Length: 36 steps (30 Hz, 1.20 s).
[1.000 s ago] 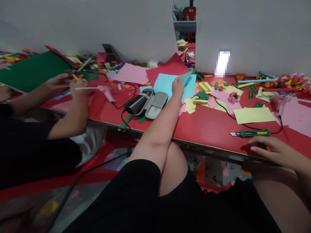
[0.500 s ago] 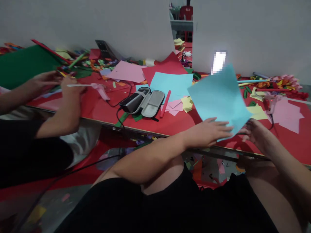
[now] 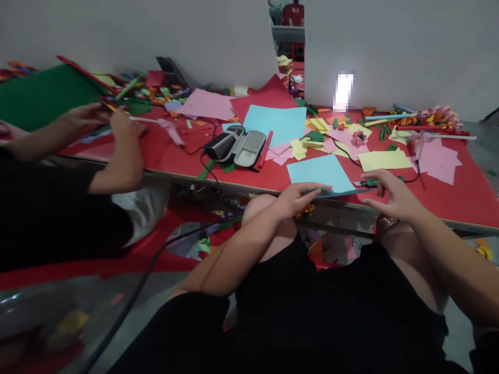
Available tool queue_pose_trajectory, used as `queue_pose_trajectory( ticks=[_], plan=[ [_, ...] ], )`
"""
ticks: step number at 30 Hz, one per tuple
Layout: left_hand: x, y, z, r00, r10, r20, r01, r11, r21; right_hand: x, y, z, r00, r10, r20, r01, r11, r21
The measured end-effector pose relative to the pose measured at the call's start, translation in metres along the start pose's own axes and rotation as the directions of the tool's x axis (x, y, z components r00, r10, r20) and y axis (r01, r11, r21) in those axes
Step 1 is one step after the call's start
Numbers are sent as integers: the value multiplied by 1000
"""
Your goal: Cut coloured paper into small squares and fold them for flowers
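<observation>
A sheet of light-blue paper lies at the table's near edge, with a darker strip along its front side that looks bent or folded. Fingers and thumb of my left hand are closed on the left end of that strip. At the strip's right end is my right hand, fingers curved and apart, with nothing seen held in it. Partly behind the right fingers lies a green-handled utility knife; whether they touch it I cannot tell.
Around the sheet lie yellow paper, pink paper pieces, a pink glue gun with its cord, an open case and a red paper tube. At left, another person's hands work near green paper.
The light-blue sheet has come down from being held up at a tilt to lying on the table. My right hand's fingers have spread near its edge, and the knife has come into view.
</observation>
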State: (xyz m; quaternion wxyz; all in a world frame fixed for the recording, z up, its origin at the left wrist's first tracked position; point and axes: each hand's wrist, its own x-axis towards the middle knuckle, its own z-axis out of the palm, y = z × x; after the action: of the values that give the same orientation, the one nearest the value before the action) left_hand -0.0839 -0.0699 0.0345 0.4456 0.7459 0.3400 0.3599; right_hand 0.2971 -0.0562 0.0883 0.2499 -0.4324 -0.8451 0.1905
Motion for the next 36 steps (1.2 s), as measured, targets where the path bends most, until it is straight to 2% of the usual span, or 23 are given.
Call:
queue_pose_trajectory(
  ticks=[2,4,5,7,10,12,14,16,17,20,22,25,28,31,34,36],
  plan=[
    [9,1,-1,997,-15,-80,18,999,35,2,-15,2,998,-54,-44,40,959,-280],
    [22,4,2,995,3,-102,4,998,67,7,-31,11,994,-96,-50,69,915,-398],
    [30,7,5,995,10,-97,-3,997,72,11,-37,18,995,-96,-25,80,925,-371],
    [42,11,11,995,27,-95,-18,996,92,22,-44,35,997,-50,59,61,978,-200],
    [49,10,15,991,46,-124,-22,981,191,42,-40,57,987,116,110,-124,990,71],
    [47,2,8,989,28,-148,8,971,240,50,-31,65,961,246,124,-269,936,227],
    [42,-10,-3,989,-33,-143,64,975,215,53,-20,69,919,349,185,-395,840,373],
    [38,-22,-14,991,-108,-77,119,980,161,52,-11,70,888,398,229,-459,776,433],
    [37,-26,-18,990,-135,-29,137,981,139,50,-8,69,886,405,224,-463,778,426],
    [38,-30,-23,989,-136,55,129,985,116,44,-6,65,916,380,130,-401,853,334],
    [41,-26,-21,998,-62,-9,62,986,156,41,-10,62,945,323,42,-324,917,233],
    [44,-15,-17,977,150,-155,-88,933,349,34,-22,61,985,135,-104,-132,991,34],
    [41,-10,-19,943,288,-165,-165,839,519,24,-36,65,975,-89,-202,71,993,-99],
    [33,-16,-24,973,226,-44,-167,825,540,14,-47,73,979,-161,-127,132,968,-212],
    [26,-25,-22,991,78,106,-124,821,557,5,-56,82,999,-22,49,37,940,-338],
    [25,-28,-16,986,18,163,-110,813,572,1,-62,88,987,99,123,-39,908,-417]
  ],
)
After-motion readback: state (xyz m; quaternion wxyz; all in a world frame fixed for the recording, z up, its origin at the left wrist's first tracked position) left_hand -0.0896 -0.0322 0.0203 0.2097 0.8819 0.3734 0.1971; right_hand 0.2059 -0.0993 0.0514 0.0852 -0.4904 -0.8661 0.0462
